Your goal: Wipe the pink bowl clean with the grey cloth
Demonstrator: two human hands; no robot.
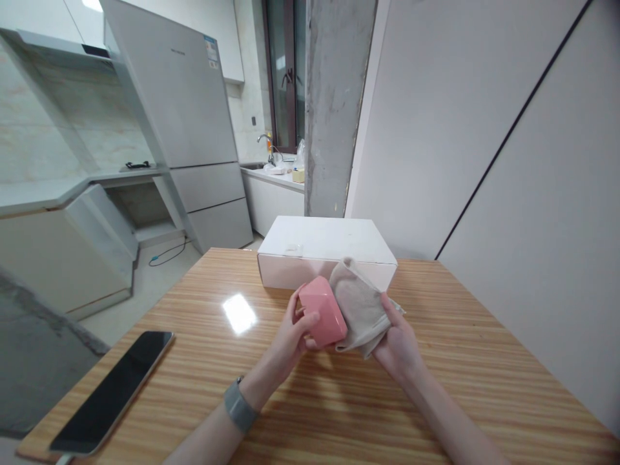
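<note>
A small pink box (323,311) with rounded corners is tilted in my left hand (294,329), thumb on its near face and fingers behind its left side. My right hand (398,339) grips a grey-beige cloth (358,303), which bunches up against the right side of the pink box. Both are held above the wood-grain table (203,387), in front of a closed white cardboard box (329,236). What the pink box contains, if anything, cannot be seen.
A phone (113,391) with a white cable lies at the table's left edge. Beyond the table stand a grey fridge (179,97), a bare concrete column (334,110) and a sink counter (274,187). A white wall (460,116) runs along the right.
</note>
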